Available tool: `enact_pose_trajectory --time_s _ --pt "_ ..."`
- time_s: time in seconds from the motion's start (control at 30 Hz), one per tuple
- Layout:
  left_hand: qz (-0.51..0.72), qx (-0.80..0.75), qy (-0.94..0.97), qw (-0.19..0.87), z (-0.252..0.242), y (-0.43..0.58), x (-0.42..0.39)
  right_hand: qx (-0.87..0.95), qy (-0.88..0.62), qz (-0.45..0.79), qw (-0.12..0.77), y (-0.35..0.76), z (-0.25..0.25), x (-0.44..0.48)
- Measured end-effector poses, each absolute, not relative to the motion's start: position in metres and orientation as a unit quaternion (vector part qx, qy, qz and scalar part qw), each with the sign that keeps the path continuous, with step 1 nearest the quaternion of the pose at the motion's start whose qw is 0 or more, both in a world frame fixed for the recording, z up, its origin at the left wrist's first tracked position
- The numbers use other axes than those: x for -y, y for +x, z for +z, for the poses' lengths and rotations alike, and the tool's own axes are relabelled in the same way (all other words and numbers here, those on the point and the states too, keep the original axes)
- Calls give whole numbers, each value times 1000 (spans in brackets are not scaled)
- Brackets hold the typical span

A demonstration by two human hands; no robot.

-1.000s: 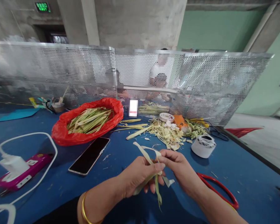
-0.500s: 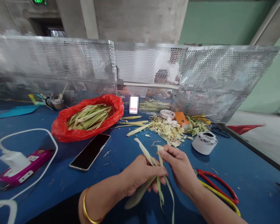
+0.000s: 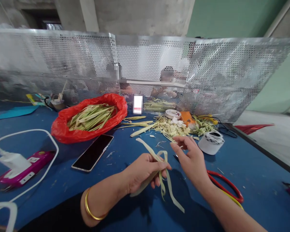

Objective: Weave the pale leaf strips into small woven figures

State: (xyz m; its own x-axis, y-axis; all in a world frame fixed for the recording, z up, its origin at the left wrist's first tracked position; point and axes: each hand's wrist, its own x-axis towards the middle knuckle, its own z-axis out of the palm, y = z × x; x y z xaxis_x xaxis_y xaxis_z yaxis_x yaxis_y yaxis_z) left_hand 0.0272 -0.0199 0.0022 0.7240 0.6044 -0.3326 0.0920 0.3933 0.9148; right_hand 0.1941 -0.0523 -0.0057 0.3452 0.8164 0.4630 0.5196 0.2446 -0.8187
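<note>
Pale green leaf strips are pinched between the thumb and fingers of my left hand. One strip points up and away, another bends over in a loop, and loose ends hang down below the fingers. A gold bangle circles my left wrist. My right hand is off the strips, to their right, with thumb and fingers apart and nothing visibly held. It hovers just in front of a heap of shredded leaf scraps. Partly behind my right forearm lies a tool with red and yellow handles; its head is hidden.
A red plastic bag of leaf strips stands left, with a phone before it. Further left lies a purple power strip with a white cable. Tape rolls and a white roll sit right. A perforated metal screen backs the table.
My right hand has let go of the looped strip and moved up and right, its fingers opening. My left hand keeps its pinch on the strips. The view has tilted down slightly.
</note>
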Motion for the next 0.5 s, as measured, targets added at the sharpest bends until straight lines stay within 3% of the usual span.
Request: enact_pose_trajectory --time_s 0.07,0.17,0.27,0.5 --pt "138 -338 552 750 1 28 23 641 -566 129 502 192 1 56" --pt "104 -341 585 729 0 30 30 638 -538 354 422 183 4 61" --pt "93 -333 589 730 0 32 34 530 -520 508 437 175 1 64" --pt "132 -301 694 640 5 33 39 455 -524 452 561 172 -4 62"
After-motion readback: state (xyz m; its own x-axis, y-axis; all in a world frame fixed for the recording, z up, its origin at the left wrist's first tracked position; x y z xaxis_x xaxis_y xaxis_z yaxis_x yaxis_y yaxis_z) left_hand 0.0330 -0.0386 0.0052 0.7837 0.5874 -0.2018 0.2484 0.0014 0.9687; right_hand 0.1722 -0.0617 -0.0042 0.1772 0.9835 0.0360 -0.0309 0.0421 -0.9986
